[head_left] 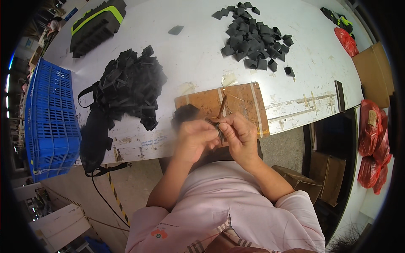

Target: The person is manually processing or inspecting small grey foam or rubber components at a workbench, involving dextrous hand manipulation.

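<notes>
Above the near edge of the table, my left hand (196, 138) and my right hand (241, 133) meet in front of my body. Both are closed, fingertips pinched together on a small dark piece (220, 131). Most of that piece is hidden by the fingers. A thin brown stick (222, 105) juts up from between my hands, on the right hand's side; its lower end is covered. Under them lies a brown wooden board (240, 99). A blurred black piece (185, 114) rests on its left part, beside my left hand.
To the left sits a heap of black fabric pieces (126, 84), near a blue plastic crate (52, 118). Small dark grey folded pieces (253, 42) are piled at the far right. A black and lime stack (99, 27) stands far left. Red bags (373, 139) hang at right.
</notes>
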Demonstrator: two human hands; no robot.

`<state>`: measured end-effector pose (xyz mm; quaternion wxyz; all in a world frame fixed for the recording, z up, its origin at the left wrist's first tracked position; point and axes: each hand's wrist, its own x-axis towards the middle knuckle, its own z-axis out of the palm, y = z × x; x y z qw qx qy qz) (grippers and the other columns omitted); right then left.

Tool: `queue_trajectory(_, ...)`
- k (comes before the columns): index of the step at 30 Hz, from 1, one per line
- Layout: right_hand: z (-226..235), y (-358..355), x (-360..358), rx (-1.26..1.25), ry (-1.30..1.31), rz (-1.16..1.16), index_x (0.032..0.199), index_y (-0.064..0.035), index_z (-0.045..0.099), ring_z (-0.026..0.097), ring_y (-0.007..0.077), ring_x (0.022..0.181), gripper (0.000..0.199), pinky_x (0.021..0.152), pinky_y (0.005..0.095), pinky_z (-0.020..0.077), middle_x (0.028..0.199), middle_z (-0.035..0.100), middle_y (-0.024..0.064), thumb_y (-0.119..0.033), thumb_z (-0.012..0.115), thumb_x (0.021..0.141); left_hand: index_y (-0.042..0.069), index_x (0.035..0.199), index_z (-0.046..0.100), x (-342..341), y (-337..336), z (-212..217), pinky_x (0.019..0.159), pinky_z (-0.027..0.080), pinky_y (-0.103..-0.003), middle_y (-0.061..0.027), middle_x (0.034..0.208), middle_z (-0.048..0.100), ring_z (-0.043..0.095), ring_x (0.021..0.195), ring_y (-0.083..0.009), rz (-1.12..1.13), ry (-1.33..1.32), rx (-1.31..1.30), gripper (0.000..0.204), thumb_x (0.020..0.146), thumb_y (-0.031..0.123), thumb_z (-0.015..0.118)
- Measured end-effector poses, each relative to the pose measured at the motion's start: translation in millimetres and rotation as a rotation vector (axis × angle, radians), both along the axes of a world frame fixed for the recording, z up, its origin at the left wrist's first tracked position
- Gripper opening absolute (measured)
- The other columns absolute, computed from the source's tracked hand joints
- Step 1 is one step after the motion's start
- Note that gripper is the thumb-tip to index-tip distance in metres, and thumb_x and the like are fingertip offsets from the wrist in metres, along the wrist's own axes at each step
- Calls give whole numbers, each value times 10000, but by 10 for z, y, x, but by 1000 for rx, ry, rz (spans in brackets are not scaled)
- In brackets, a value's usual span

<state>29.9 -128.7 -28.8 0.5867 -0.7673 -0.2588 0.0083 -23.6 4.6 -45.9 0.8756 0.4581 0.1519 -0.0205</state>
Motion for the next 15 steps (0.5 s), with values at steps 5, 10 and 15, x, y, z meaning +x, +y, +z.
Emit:
queue_trajectory(5,-28,-30,-2,347,713,156,768,-11,548,491,51,594,154,477,196,393,666,520,1,-126,517,866,-4,741,575,-20,3,17,455,436,-247,-116,648,596,570,519,-167,-22,6,-227,14,743,-4,588)
queue_trajectory(10,-37,-19,-7,437,771,101,774,-5,549,485,56,584,130,464,204,390,658,513,1,-116,557,841,-13,766,567,-13,-163,135,461,436,-211,-87,662,591,563,529,-120,146,4,190,32,747,-22,592)
queue_trajectory(15,14,46,16,-20,-159,16,785,14,561,521,215,553,111,468,289,415,676,515,102,-13,642,714,-21,779,561,-32,-265,83,452,420,-194,-60,620,573,531,513,-67,459,-361,1227,101,700,-66,606)
